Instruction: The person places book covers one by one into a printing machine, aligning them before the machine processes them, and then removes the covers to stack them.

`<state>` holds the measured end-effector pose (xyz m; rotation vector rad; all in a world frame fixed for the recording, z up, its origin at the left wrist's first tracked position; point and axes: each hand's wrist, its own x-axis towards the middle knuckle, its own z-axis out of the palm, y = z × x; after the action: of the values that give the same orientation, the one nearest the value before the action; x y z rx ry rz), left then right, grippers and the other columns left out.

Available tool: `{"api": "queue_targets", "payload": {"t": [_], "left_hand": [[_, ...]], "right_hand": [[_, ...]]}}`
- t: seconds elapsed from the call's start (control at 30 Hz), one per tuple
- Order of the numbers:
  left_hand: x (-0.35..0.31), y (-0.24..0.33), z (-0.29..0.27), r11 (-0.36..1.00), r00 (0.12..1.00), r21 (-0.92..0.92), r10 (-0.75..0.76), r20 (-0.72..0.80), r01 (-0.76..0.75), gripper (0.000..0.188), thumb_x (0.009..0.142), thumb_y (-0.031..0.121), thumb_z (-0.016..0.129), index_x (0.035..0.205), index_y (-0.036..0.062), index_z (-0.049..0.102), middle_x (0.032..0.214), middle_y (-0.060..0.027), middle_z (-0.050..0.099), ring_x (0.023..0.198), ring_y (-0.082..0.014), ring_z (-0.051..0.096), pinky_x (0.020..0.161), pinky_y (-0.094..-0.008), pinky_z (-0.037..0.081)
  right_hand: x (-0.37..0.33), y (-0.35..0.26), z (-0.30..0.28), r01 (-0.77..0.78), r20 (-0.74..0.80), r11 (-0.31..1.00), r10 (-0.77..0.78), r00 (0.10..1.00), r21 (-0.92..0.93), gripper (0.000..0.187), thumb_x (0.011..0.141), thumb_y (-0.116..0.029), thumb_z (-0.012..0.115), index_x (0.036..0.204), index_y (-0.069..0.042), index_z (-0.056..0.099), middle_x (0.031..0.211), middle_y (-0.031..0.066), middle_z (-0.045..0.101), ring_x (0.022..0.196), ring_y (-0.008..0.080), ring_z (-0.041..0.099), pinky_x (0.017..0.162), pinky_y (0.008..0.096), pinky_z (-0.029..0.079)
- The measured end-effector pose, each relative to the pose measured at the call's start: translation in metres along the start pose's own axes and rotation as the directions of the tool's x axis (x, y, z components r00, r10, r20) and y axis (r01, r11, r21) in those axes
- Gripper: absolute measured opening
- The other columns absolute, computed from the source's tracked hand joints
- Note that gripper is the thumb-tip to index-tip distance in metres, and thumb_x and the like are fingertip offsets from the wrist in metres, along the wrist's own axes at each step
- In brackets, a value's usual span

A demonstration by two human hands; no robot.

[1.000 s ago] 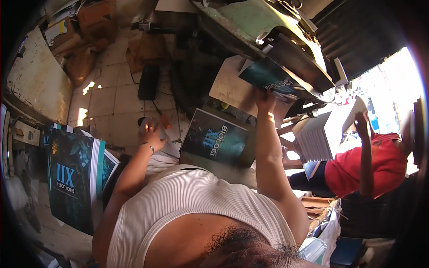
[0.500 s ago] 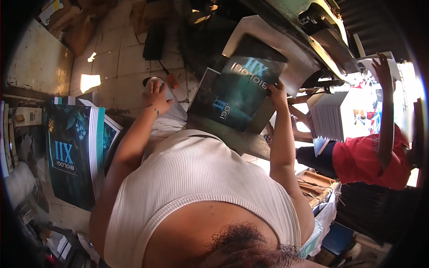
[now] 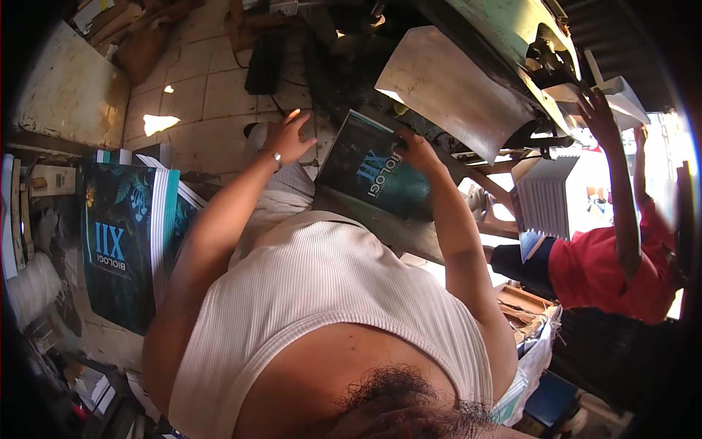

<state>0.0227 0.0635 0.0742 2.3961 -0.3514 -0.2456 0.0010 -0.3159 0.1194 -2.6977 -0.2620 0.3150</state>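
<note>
A dark green book (image 3: 365, 175) with blue lettering lies flat in front of my lap, on a dark surface at the bench edge. My right hand (image 3: 418, 150) is at the book's far right corner, fingers bent over it and closed on the edge. What lies under the book is hidden. My left hand (image 3: 290, 137) hovers above my left knee, just left of the book. Its fingers are apart and it holds nothing; a watch circles the wrist.
To my left stands a stack of matching books (image 3: 121, 241). A curved pale metal sheet (image 3: 453, 84) belongs to a green machine (image 3: 504, 29) ahead right. At right, a person in a red shirt (image 3: 607, 263) handles white sheets near a stack of bound pages (image 3: 552, 194).
My right hand has lowered the raised dark book cover, and now one cover shows there. My left hand has lifted off my knee and moved right toward the book.
</note>
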Motion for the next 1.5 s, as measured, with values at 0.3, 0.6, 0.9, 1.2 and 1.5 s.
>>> {"api": "queue_targets", "payload": {"t": [0.3,0.6,0.9,1.2,1.5], "left_hand": [[0.085,0.060,0.047,0.918,0.916,0.135,0.387,-0.111,-0.372,0.038,0.086,0.032,0.067,0.122,0.0231,0.065,0.135,-0.0043,0.057,0.128,-0.0214,0.049,0.113,-0.0535,0.026],[0.124,0.042,0.072,0.907,0.909,0.144,0.410,-0.079,-0.396,0.021,0.075,0.028,0.073,0.092,0.0159,0.075,0.122,-0.0073,0.065,0.112,-0.0259,0.060,0.098,-0.0417,0.044],[0.108,0.077,0.030,0.956,0.958,0.152,0.222,0.184,-0.250,0.033,0.082,0.035,0.069,0.104,0.0108,0.074,0.132,-0.0103,0.059,0.116,-0.0295,0.059,0.101,-0.0381,0.044],[0.119,0.069,0.045,0.920,0.908,0.198,0.264,0.325,-0.338,0.029,0.088,0.032,0.063,0.107,0.0125,0.073,0.131,-0.0078,0.060,0.122,-0.0275,0.054,0.105,-0.0387,0.041],[0.121,0.129,0.091,0.666,0.789,0.443,0.402,0.465,-0.600,0.030,0.071,0.010,0.063,0.100,0.0061,0.071,0.100,-0.0163,0.071,0.099,-0.0351,0.067,0.089,-0.0514,0.050]], "right_hand": [[-0.016,-0.037,0.014,-0.021,-0.392,0.993,-0.028,0.920,-0.119,0.039,0.069,-0.009,0.074,0.106,-0.016,0.063,0.110,0.0097,0.061,0.112,0.0338,0.054,0.095,0.0460,0.043],[0.047,-0.062,0.039,-0.111,-0.427,0.994,0.091,0.900,-0.021,0.020,0.076,-0.028,0.074,0.091,-0.016,0.066,0.098,0.0068,0.064,0.104,0.0326,0.057,0.089,0.0465,0.044],[-0.028,0.017,-0.002,-0.229,-0.433,0.966,0.156,0.888,-0.121,0.014,0.073,-0.028,0.076,0.084,-0.021,0.072,0.104,-0.0010,0.065,0.110,0.0270,0.056,0.097,0.0493,0.037],[-0.069,0.067,-0.014,-0.240,-0.447,0.965,0.170,0.878,-0.106,0.018,0.073,-0.029,0.076,0.087,-0.019,0.071,0.103,0.0012,0.064,0.109,0.0278,0.056,0.097,0.0488,0.037],[-0.052,0.038,-0.035,-0.166,-0.427,0.941,0.285,0.858,0.295,0.025,0.079,-0.013,0.073,0.102,-0.008,0.066,0.102,0.0097,0.067,0.088,0.0253,0.066,0.075,0.0366,0.051]]}}
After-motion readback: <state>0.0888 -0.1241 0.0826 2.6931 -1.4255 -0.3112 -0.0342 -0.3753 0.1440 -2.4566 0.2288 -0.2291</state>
